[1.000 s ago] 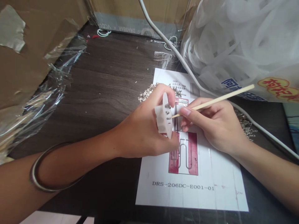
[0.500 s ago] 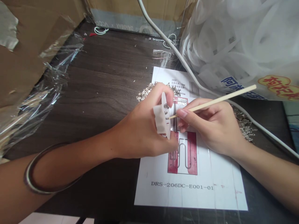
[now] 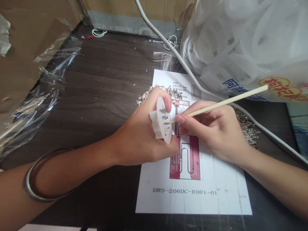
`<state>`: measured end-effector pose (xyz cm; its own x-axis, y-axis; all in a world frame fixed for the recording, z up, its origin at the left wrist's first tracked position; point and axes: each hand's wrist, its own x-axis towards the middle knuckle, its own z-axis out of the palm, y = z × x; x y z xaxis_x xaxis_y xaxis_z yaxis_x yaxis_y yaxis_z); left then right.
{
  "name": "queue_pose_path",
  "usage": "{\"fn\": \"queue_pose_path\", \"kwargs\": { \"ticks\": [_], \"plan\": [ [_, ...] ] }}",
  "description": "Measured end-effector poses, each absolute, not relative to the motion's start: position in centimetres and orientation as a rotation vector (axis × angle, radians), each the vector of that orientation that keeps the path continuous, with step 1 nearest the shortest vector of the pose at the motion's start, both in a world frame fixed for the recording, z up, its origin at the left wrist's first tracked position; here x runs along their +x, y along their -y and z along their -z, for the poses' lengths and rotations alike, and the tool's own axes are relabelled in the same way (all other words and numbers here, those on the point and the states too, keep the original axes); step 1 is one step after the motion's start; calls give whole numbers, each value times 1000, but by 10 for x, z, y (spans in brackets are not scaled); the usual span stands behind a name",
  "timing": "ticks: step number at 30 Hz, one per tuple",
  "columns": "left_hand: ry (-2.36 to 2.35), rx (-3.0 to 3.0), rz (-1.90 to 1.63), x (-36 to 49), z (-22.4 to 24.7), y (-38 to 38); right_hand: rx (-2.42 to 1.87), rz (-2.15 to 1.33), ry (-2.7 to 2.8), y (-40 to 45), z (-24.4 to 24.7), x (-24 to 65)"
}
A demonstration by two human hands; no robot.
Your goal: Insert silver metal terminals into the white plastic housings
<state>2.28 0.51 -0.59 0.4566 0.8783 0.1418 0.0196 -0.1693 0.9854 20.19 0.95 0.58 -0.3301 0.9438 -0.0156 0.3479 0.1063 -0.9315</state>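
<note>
My left hand (image 3: 144, 131) grips a white plastic part (image 3: 160, 123) with an oval face, its thumb and fingers at the two ends. Small metal pieces (image 3: 165, 117) sit in slots of that face, which is turned towards the right. Pinched in my right hand (image 3: 211, 128) is a thin wooden stick (image 3: 228, 102); its tip meets the face beside the lowest metal piece. Beneath both hands lies a printed sheet (image 3: 192, 202) with a red and white drawing. Behind my left hand is a pile of small metal pieces (image 3: 176, 93).
At the back right stands a clear bag (image 3: 240, 41) full of white plastic parts. A white cable (image 3: 161, 30) crosses in front of it. More metal pieces (image 3: 247, 131) lie beyond my right wrist. Cardboard (image 3: 31, 41) and clear film (image 3: 55, 70) are at the left.
The white part has turned, so more of its slotted face shows. The stick's tip stays at the face. The whole view has shifted slightly, with the sheet and hands now further left.
</note>
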Motion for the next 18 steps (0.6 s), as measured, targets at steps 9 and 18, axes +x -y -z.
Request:
{"fn": "queue_pose_path", "kwargs": {
  "ticks": [9, 18],
  "plan": [
    [-747, 1487, -893, 25, 5, -7, -1236, -1248, 1742, -13, -7, 199],
    [-853, 1550, -877, 23, 5, -7, -1209, -1348, 1697, -16, -8, 201]
  ]
}}
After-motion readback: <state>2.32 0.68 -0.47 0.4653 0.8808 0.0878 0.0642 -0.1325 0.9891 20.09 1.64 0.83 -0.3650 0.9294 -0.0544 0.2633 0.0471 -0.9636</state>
